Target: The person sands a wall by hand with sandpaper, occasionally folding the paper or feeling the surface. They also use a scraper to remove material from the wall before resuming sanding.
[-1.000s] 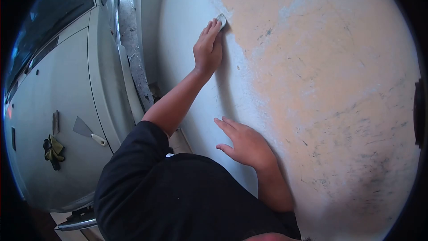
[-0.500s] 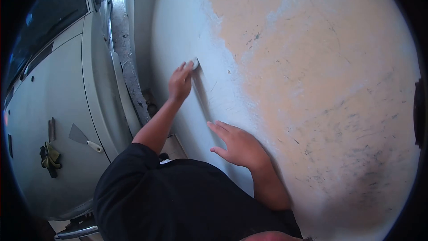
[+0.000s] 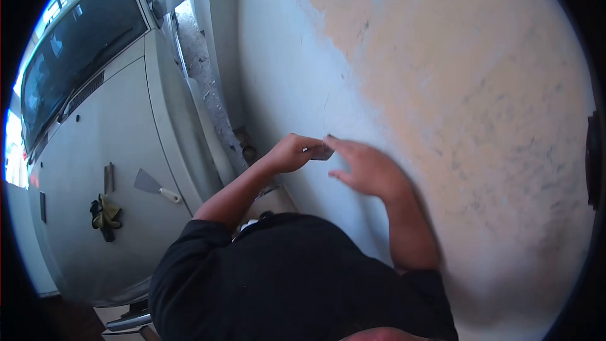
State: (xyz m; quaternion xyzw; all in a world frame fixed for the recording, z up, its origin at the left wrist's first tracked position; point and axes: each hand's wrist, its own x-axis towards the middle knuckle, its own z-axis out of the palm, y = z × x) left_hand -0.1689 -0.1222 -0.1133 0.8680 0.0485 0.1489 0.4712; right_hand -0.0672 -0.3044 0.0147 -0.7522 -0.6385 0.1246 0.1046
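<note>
A person in a black shirt (image 3: pixel 297 271) pinches a small flat pad (image 3: pixel 323 152) between left-hand (image 3: pixel 292 153) thumb and fingers before a patchy wall (image 3: pixel 454 76); the right hand (image 3: pixel 372 169), thumb spread wide, has fingertips at the pad's edge, contact unclear. A scraper (image 3: pixel 158 187) lies on a car hood (image 3: pixel 129 129).

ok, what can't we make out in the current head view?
All head view:
Grey piece: partly covered by the left hand; material unclear.
Right hand: palm turned away; contact with the piece unclear.
Dark item on car hood: partly under crumpled cloth, too small.
Dark shape, right: merges into black border.
</note>
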